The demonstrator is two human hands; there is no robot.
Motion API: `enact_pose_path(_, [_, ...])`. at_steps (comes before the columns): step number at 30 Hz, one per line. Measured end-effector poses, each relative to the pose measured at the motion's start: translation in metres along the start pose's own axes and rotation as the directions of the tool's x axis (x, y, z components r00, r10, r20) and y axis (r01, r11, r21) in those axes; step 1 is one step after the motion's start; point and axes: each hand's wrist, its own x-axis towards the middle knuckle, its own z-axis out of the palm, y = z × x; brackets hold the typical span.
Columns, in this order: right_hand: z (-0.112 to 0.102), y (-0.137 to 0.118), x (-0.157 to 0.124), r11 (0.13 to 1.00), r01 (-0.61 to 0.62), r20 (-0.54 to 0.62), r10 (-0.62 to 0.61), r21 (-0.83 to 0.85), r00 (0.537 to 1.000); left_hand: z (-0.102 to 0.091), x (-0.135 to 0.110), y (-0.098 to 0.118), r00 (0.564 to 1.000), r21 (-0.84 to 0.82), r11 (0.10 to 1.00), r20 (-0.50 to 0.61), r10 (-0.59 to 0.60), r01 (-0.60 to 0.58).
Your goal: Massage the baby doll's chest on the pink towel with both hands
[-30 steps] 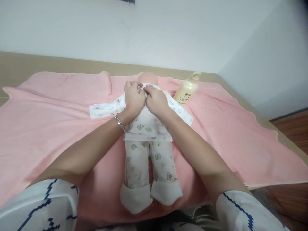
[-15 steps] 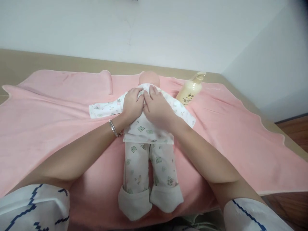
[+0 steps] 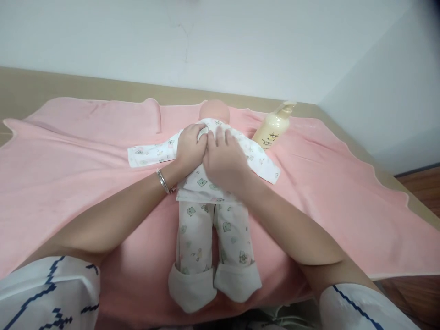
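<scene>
A baby doll (image 3: 214,111) with a smooth bald head lies stretched out, no face in sight, its arms spread. It wears a white printed shirt (image 3: 199,185) and matching trousers (image 3: 195,229) with folded-up cuffs. My left hand (image 3: 191,147) rests on the shirt at the upper left of the torso, fingers extended toward the collar. Beside it my right hand (image 3: 225,158) lies over the middle and right of the torso, fingers spread and slightly blurred. The two hands meet at the thumbs. Neither grasps anything that I can see.
A pink blanket (image 3: 85,201) with folds lies under the doll on a beige surface (image 3: 103,87). Right of the doll's head leans a pale yellow pump bottle (image 3: 273,128). A white wall (image 3: 240,50) rises behind. Brown flooring (image 3: 421,192) shows at the right edge.
My right hand has slid slightly toward me on the shirt, its fingers straighter. My left hand stays nearly in place. The doll and bottle have not visibly moved.
</scene>
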Motion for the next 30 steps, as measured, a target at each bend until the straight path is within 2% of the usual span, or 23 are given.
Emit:
enact_pose_path(2, [0.003,-0.014,-0.008,0.998,0.053,-0.027,-0.054,-0.026,0.998,0.0,0.0,-0.001,1.0,-0.012,1.0,0.005,0.005,-0.005])
enact_pose_path(4, [0.004,-0.012,-0.002,0.998,0.06,-0.011,-0.06,0.015,0.998,0.0,0.0,-0.002,1.0,-0.005,1.0,0.001,0.01,-0.01])
enact_pose_path(9, [-0.002,0.035,0.037,0.972,-0.084,0.08,0.067,0.219,0.995,0.0,0.0,0.002,1.0,0.045,0.999,-0.001,0.009,-0.009])
enact_pose_path(12, [-0.006,0.046,0.042,0.965,-0.112,0.106,0.089,0.236,0.99,0.0,0.0,0.004,1.0,0.043,0.999,0.0,-0.005,0.005])
enact_pose_path(16, [-0.003,0.019,0.021,0.994,-0.096,0.063,0.093,0.052,0.994,-0.001,0.0,0.003,1.0,0.045,0.999,0.005,-0.008,0.008])
enact_pose_path(19, [0.001,-0.004,0.008,0.999,0.02,0.012,-0.02,-0.036,1.0,-0.001,0.0,0.0,1.0,0.041,0.999,0.009,0.004,-0.005])
enact_pose_path(21, [0.002,-0.007,0.008,0.998,0.065,-0.007,-0.066,-0.02,0.998,-0.001,0.001,-0.002,1.0,0.037,0.999,0.01,0.009,-0.009])
enact_pose_path(23, [0.001,0.001,0.016,0.998,0.043,-0.012,-0.043,0.042,0.999,-0.001,0.001,-0.002,1.0,0.049,0.999,0.012,0.014,-0.014])
enact_pose_path(26, [-0.004,0.026,0.032,0.988,-0.01,0.032,0.005,0.155,0.999,-0.001,0.001,0.001,1.0,0.077,0.997,0.01,0.009,-0.01])
enact_pose_path(30, [-0.009,0.05,0.044,0.971,0.04,0.108,-0.068,0.237,0.992,0.0,0.001,0.002,1.0,0.06,0.998,0.0,-0.008,0.008])
